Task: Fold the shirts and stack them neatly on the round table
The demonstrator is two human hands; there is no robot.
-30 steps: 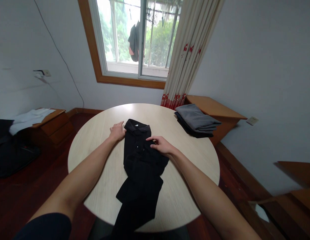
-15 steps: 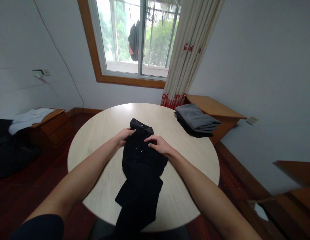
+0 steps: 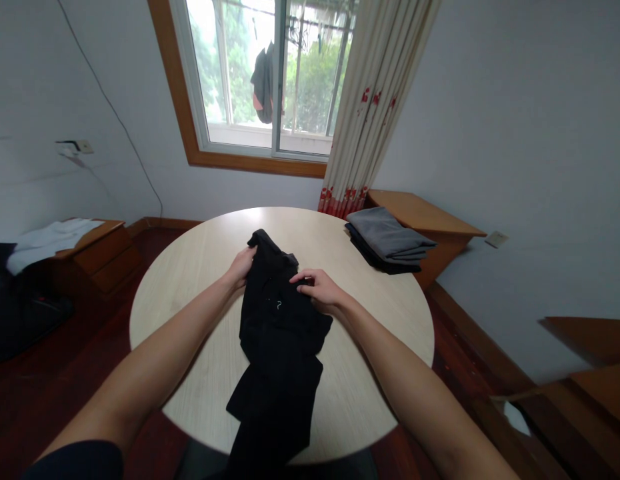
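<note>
Both hands [image 3: 243, 267] grip black garment [image 3: 277, 347], small unreadable mark

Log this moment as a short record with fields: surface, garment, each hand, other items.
surface: round light wooden table
garment: black garment, lying along the table toward the person, its near end hanging over the table edge
left hand: left hand grips the garment's far left edge, lifted off the table
right hand: right hand rests on the garment's right side, fingers curled into the cloth
other items: folded grey and black clothes at the table's far right edge; white cloth on a low cabinet at left; curtain beside the window
</note>
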